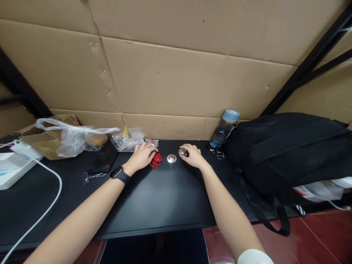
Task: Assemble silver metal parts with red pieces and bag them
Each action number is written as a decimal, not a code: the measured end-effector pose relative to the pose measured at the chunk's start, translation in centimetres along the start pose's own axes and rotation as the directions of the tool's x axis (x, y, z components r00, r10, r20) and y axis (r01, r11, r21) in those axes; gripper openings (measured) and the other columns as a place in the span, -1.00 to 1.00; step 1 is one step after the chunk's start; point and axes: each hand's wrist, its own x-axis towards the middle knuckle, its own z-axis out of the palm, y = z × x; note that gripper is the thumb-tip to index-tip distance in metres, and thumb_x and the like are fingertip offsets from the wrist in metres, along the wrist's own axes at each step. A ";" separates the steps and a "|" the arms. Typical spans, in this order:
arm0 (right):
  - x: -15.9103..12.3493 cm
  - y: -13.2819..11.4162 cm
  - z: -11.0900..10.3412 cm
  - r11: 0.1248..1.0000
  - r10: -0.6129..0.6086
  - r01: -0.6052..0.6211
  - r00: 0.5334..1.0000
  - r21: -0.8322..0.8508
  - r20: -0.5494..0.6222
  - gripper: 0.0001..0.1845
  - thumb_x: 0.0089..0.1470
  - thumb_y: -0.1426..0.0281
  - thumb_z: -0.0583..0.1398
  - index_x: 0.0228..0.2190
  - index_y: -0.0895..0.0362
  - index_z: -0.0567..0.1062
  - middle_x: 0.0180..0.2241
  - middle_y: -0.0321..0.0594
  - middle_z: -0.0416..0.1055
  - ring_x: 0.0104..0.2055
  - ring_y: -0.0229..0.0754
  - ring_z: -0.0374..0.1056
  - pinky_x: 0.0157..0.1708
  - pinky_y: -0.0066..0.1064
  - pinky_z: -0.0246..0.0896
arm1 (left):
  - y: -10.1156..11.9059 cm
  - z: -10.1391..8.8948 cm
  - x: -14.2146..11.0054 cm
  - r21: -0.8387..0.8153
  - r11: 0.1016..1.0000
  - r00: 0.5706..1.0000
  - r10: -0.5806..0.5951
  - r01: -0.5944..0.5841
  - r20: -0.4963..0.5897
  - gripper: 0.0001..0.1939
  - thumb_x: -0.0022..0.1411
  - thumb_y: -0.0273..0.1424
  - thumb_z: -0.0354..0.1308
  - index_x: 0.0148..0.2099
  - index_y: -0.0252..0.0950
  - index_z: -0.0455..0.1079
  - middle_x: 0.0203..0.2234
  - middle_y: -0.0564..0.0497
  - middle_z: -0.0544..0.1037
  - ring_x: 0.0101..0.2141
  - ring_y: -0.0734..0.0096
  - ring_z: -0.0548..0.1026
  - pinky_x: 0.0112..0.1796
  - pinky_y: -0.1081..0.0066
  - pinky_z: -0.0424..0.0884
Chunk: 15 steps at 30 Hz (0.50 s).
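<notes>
My left hand (141, 156), with a black watch on its wrist, rests on the dark table. Its thumb and fingers are slightly apart, right at the edge of a bundle of looped red cord (156, 161). Between my two hands a small silver cymbal (171, 158), a domed metal disc with a red spot at its centre, lies flat. My right hand (192, 155) has its fingertips and thumb closed around the edge of a second small cymbal (183, 152). Part of that disc is hidden under the fingers.
Clear plastic packets (128, 140) lie behind my left hand. Further left are a phone-like dark flat item (103, 157), a knotted plastic bag (74, 137) and a white power strip (26, 152). A blue-capped bottle (221, 128) and black backpack (288, 154) stand right. Cardboard (176, 80) walls the back.
</notes>
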 end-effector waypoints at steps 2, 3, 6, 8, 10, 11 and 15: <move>0.0 0.2 0.3 1.000 0.010 -0.011 0.998 0.017 0.064 -0.52 0.09 0.35 0.29 0.07 -0.06 0.47 0.17 -0.13 0.39 0.16 0.13 0.27 0.05 0.04 0.14 | 0.3 0.1 -0.7 -0.074 0.996 0.999 0.043 -0.042 0.012 -0.73 0.42 -0.29 -0.02 -0.01 -0.10 0.49 -0.01 -0.04 0.57 0.03 0.10 0.39 -0.05 0.15 0.20; 0.1 0.3 0.5 1.000 0.010 -0.012 0.997 0.024 0.077 -0.55 0.10 0.35 0.29 0.06 -0.06 0.48 0.16 -0.15 0.41 0.15 0.12 0.29 0.06 0.03 0.14 | 0.4 0.1 -0.9 -0.094 0.994 0.998 0.065 -0.063 0.013 -0.74 0.41 -0.27 0.01 -0.01 -0.10 0.50 -0.02 -0.04 0.57 0.02 0.11 0.39 -0.04 0.16 0.19; 0.3 0.6 0.9 0.999 -0.010 0.008 0.998 0.035 0.061 -0.62 0.13 0.42 0.25 0.00 -0.05 0.50 0.08 -0.19 0.48 0.10 0.04 0.35 0.07 -0.04 0.17 | 0.8 -0.1 -1.3 -0.101 0.986 0.991 0.131 -0.129 0.014 -0.79 0.36 -0.21 0.12 -0.07 -0.12 0.53 -0.09 -0.05 0.58 -0.01 0.12 0.39 -0.04 0.16 0.18; 0.4 0.9 1.0 0.999 -0.028 0.026 0.999 0.045 0.038 -0.63 0.12 0.45 0.25 -0.02 -0.04 0.51 0.05 -0.19 0.50 0.07 0.00 0.38 0.07 -0.08 0.19 | 1.1 -0.3 -1.4 -0.082 0.986 0.989 0.147 -0.145 0.013 -0.82 0.35 -0.23 0.15 -0.11 -0.13 0.54 -0.13 -0.05 0.58 -0.02 0.12 0.38 -0.06 0.17 0.17; 0.5 1.2 1.1 0.998 -0.038 0.037 0.999 0.054 0.018 -0.61 0.09 0.47 0.27 -0.02 -0.03 0.51 0.02 -0.19 0.51 0.04 -0.01 0.40 0.06 -0.11 0.22 | 1.3 -0.3 -1.4 -0.065 0.989 0.991 0.137 -0.137 0.003 -0.85 0.35 -0.28 0.15 -0.15 -0.14 0.55 -0.16 -0.05 0.58 -0.03 0.12 0.37 -0.08 0.18 0.16; 0.6 1.3 1.1 0.997 -0.042 0.041 0.999 0.061 0.011 -0.61 0.08 0.47 0.28 -0.03 -0.03 0.52 0.01 -0.18 0.51 0.02 -0.02 0.41 0.05 -0.12 0.24 | 1.4 -0.3 -1.3 -0.061 0.990 0.991 0.131 -0.131 -0.002 -0.86 0.34 -0.30 0.16 -0.17 -0.15 0.55 -0.18 -0.05 0.58 -0.04 0.12 0.37 -0.09 0.18 0.15; 0.7 1.7 0.9 0.993 -0.060 0.061 0.998 0.099 -0.012 -0.63 0.03 0.48 0.32 -0.09 -0.01 0.55 -0.05 -0.17 0.53 -0.04 -0.05 0.44 0.01 -0.18 0.30 | 1.8 -0.4 -1.4 -0.084 0.990 0.994 0.112 -0.113 -0.020 -0.91 0.32 -0.33 0.20 -0.22 -0.15 0.54 -0.16 -0.01 0.59 -0.04 0.14 0.37 -0.11 0.19 0.12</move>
